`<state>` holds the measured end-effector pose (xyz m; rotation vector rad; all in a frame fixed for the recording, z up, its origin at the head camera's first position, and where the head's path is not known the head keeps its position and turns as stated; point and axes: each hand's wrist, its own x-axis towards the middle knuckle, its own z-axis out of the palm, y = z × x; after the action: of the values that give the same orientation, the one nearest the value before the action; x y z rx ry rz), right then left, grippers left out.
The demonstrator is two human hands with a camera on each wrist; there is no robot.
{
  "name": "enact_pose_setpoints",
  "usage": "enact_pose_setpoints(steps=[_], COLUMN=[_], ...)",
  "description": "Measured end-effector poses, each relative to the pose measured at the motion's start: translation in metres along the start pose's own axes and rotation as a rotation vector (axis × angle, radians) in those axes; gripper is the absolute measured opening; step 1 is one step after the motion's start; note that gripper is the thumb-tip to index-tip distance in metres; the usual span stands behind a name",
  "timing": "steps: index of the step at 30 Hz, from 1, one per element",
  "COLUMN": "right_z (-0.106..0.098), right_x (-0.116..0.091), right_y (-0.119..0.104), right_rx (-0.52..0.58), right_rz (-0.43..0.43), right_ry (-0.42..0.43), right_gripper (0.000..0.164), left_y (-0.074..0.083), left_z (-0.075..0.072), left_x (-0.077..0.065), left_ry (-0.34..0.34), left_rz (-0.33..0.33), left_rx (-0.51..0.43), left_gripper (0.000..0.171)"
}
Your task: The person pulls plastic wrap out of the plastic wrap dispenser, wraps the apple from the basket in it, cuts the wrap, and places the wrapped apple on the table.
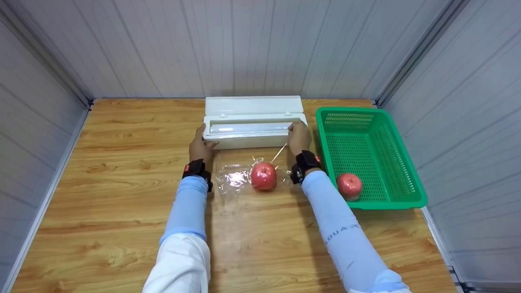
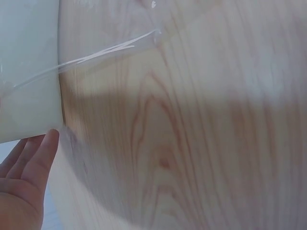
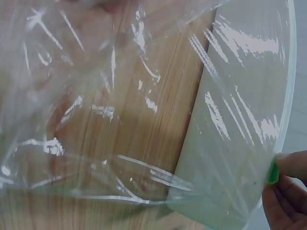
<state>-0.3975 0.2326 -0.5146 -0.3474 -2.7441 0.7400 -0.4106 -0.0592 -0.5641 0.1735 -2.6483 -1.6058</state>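
A white cling film dispenser box (image 1: 252,142) stands at the back with its lid (image 1: 252,106) raised and the film roll (image 1: 248,128) showing inside. My left hand (image 1: 200,147) holds its left end, thumb along the front corner. At the right end my right hand (image 1: 299,137) pinches a small green slide cutter (image 3: 273,171) on the box edge. Clear cling film (image 3: 240,105) runs over the box front and down onto the table. A red apple (image 1: 263,176) sits between my forearms amid crinkled film (image 1: 236,179).
On the right stands a green plastic basket (image 1: 407,171) with another red apple (image 1: 349,186) in its near left corner. Beneath everything is a wood-grain tabletop (image 1: 122,211), with pale panel walls (image 1: 260,49) at the back and both sides.
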Motion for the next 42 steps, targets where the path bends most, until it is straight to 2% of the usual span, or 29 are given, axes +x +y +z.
enact_pose_setpoints(steps=[10, 16, 23, 26, 42], right_z=[-0.005, -0.008, -0.009, -0.009, -0.014], right_x=[0.004, 0.005, 0.008, 0.009, 0.006], right_y=[0.014, 0.017, 0.019, 0.019, 0.027], right_rx=[-0.01, 0.06, 0.107, 0.118, 0.094], right_rz=[0.029, -0.036, -0.011, -0.012, 0.006], right_ry=[0.049, 0.11, 0.085, 0.099, 0.187], right_gripper=[0.015, 0.013, 0.014, 0.015, 0.018], left_y=[0.001, 0.001, -0.003, -0.004, -0.002], left_z=[0.002, 0.002, 0.003, 0.002, 0.003], left_x=[0.001, 0.001, 0.004, 0.005, 0.004], left_ry=[0.0, -0.002, -0.005, -0.007, -0.007], left_rz=[0.005, 0.022, 0.021, 0.027, -0.01], left_rx=[-0.032, 0.003, -0.011, -0.012, -0.021], left_gripper=[0.074, 0.073, 0.073, 0.073, 0.075])
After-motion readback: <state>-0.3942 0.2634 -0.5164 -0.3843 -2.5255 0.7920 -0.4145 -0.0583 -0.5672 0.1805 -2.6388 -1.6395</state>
